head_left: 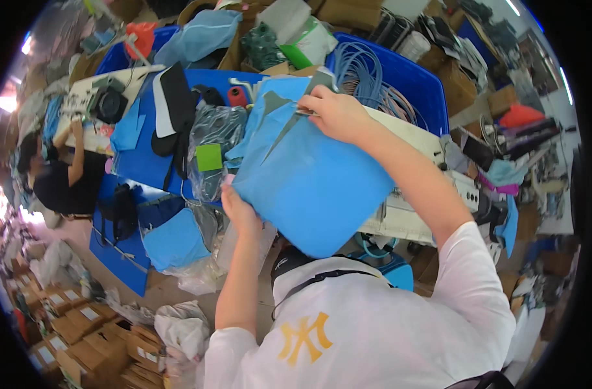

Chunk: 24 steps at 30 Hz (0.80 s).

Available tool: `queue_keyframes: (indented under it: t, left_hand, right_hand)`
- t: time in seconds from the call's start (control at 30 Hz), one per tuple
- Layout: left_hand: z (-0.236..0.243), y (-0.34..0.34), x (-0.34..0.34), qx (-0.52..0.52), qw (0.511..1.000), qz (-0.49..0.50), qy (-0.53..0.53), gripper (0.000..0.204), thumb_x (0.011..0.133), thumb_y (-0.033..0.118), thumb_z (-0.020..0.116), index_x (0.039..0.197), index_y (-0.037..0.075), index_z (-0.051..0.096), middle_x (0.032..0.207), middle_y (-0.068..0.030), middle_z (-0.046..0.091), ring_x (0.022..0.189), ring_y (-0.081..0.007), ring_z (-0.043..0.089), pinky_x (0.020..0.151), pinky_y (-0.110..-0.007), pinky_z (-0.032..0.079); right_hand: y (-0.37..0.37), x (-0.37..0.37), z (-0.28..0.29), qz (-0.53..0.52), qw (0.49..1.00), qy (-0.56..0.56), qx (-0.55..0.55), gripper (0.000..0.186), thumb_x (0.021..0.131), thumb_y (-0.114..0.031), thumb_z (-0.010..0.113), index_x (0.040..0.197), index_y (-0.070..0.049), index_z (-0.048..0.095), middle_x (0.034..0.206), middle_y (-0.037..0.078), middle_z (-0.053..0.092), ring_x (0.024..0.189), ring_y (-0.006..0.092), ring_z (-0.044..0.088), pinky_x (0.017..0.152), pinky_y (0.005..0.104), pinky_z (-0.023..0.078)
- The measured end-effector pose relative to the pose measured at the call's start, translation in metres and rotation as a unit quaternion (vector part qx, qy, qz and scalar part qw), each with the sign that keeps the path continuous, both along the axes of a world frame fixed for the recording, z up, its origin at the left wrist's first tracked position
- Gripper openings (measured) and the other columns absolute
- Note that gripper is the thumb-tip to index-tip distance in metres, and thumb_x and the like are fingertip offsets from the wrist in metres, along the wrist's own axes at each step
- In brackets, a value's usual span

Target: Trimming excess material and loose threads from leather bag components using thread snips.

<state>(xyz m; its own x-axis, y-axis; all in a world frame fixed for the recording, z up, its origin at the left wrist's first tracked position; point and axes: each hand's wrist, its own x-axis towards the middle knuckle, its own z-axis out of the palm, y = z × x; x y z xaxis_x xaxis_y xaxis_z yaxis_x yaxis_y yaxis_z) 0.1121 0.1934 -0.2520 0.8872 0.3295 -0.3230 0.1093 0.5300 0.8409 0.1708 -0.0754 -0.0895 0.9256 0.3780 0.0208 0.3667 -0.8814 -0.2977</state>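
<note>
Blue sheet [316,201], broad, smooth, round-cornered

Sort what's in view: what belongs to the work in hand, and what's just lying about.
In hand:
large smooth blue sheet, left hand at its edge
dark grey pointed piece at the right hand's fingers

Apparently just lying about:
round red spool
flat bright green square
blue plastic bin holding coils
brown cardboard boxes
</note>
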Motion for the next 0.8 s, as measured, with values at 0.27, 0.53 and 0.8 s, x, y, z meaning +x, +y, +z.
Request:
queue_keyframes:
  t: [0.27,0.53,0.8]
  left_hand:
    - [-0.092,0.028,0.023,-0.017,0.995,-0.039,0.095,0.040,0.105,0.047,0.043,0.118,0.012,0.057,0.095,-0.0025,0.065,0.069,-0.0126,0.063,0.044,-0.025,0.044]
    - [-0.096,0.045,0.018,-0.070,0.982,-0.059,0.164,0.043,0.103,0.049,0.046,0.118,0.009,0.051,0.100,-0.0072,0.063,0.073,-0.0161,0.063,0.051,-0.030,0.051]
    - [-0.260,0.255,-0.076,0.169,0.818,0.421,0.353,0.050,0.091,0.032,0.072,0.116,-0.003,0.047,0.104,-0.0165,0.057,0.090,-0.0274,0.056,0.076,-0.044,0.050]
  right_hand:
    - [0.074,-0.034,-0.093,-0.079,0.994,0.053,0.044,0.031,0.087,-0.019,0.068,0.116,-0.013,0.062,0.121,0.012,0.060,0.087,0.0339,0.068,0.074,0.0428,0.056]
    - [0.042,-0.051,-0.139,-0.120,0.992,0.035,0.010,0.034,0.086,-0.017,0.069,0.118,-0.008,0.060,0.126,0.016,0.057,0.092,0.0367,0.067,0.076,0.0455,0.055]
    - [0.057,-0.075,-0.091,-0.245,0.947,0.083,0.189,0.027,0.091,-0.008,0.068,0.117,-0.004,0.060,0.121,0.006,0.060,0.079,0.0107,0.054,0.061,0.0229,0.040]
